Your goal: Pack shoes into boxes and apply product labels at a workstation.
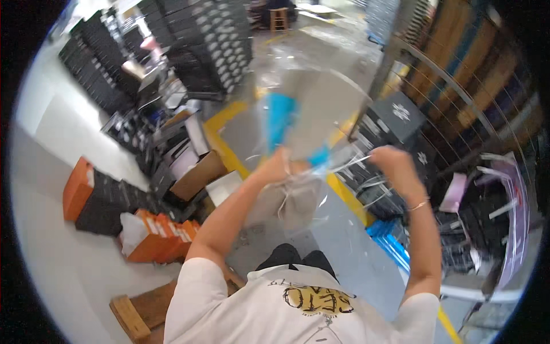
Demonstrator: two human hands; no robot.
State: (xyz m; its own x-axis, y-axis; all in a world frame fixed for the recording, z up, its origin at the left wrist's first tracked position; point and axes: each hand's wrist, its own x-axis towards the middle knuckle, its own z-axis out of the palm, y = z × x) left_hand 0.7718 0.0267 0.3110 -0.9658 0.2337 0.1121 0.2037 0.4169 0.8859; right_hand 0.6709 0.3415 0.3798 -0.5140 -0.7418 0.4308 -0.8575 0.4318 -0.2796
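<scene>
In front of me hangs a blurred transparent plastic bag (321, 109) with greyish beige inside and a bright blue patch (281, 117) on it. My left hand (279, 164) is closed on the bag at its gathered middle, below the blue patch. To the right, my right hand (394, 165) is closed on the end of a thin white cord (352, 163), which stretches taut from the bag. More white cord hangs in loops under my left hand, over the bag's lower part (298, 200). Motion smears the fingers and the bag's contents.
Orange boxes (154, 238) and black boxes (109, 203) line the left wall. Behind them lie an open cardboard box (197, 175) and tall black stacks (195, 46). At right stand black cartons (395, 117) beside a wire cage (458, 86). A wooden pallet (137, 312) lies lower left.
</scene>
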